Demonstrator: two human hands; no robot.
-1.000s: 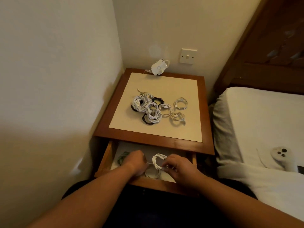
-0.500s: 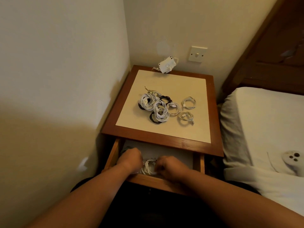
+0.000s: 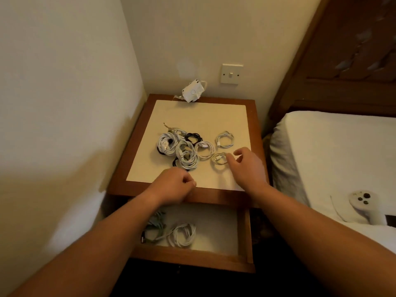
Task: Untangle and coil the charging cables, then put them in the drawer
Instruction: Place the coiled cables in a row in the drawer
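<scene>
Two coils (image 3: 181, 233): in drawer (image 3: 192, 257), lower centre.
Left grip (image 3: 173, 185): clenched, empty, over tabletop (image 3: 192, 112) front edge.
Right grip (image 3: 246, 166): released, fingers beside small white coil (image 3: 218, 160).

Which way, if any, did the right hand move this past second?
Yes: right hand left the drawer, now over the nightstand top, by a small white coil.
</scene>
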